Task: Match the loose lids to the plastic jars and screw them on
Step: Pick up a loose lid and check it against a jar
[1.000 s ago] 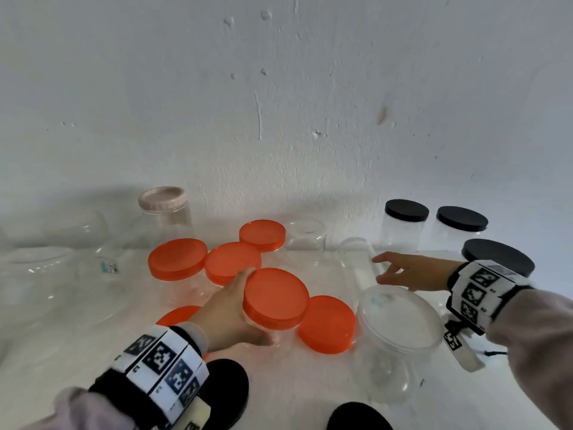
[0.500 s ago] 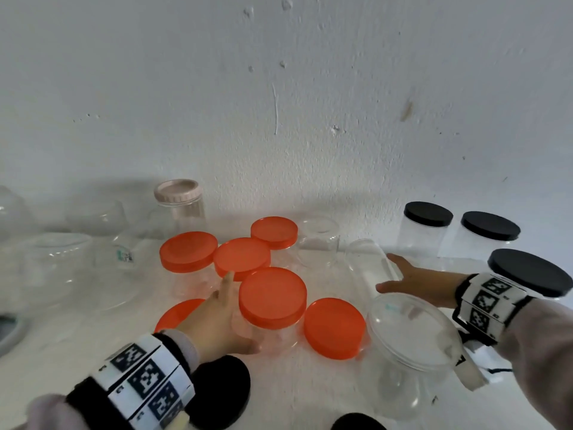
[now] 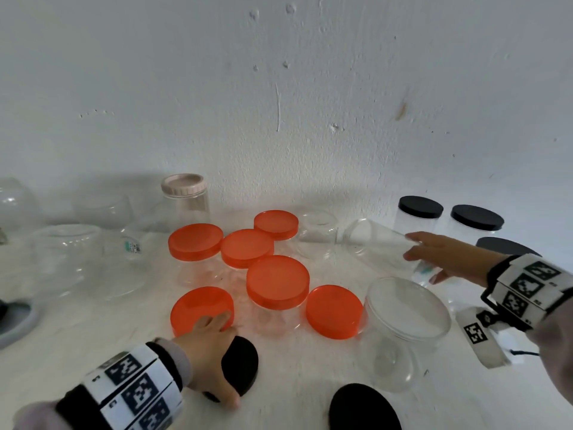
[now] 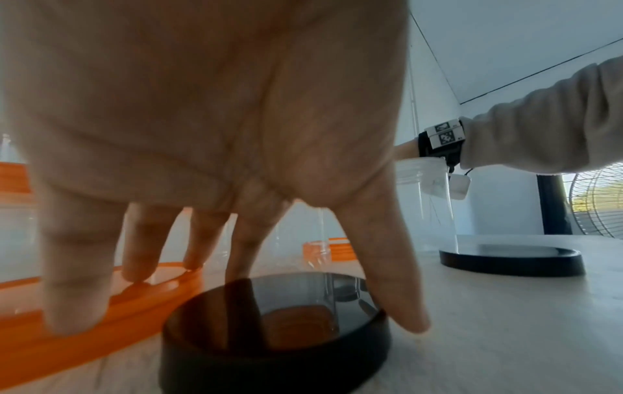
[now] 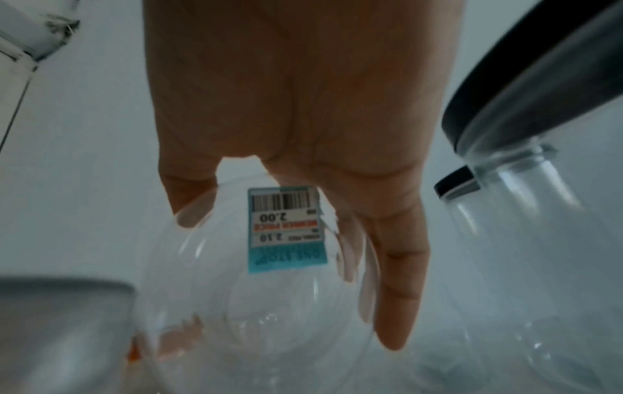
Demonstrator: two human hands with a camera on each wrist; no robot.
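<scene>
My left hand (image 3: pixel 223 361) is down over a loose black lid (image 4: pixel 276 333) near the table's front edge. Its thumb and index finger sit against opposite edges of the lid, and the other fingertips rest on a loose orange lid (image 3: pixel 201 308). My right hand (image 3: pixel 421 257) grips the base of an open clear jar (image 3: pixel 378 243) that lies tilted on its side; its price label (image 5: pixel 286 229) faces the palm. Several orange-lidded jars (image 3: pixel 277 282) stand in the middle. A second loose orange lid (image 3: pixel 334 311) lies to their right.
A large clear-lidded jar (image 3: pixel 406 311) stands front right, with another loose black lid (image 3: pixel 362 408) before it. Black-lidded jars (image 3: pixel 420 207) line the back right. A pink-lidded jar (image 3: pixel 184 184), open clear jars (image 3: pixel 66 256) and a grey lid (image 3: pixel 15 321) fill the left.
My left hand let go of the front orange-lidded jar and drew back onto the black lid. My right hand closed round the lying clear jar and tipped its base up.
</scene>
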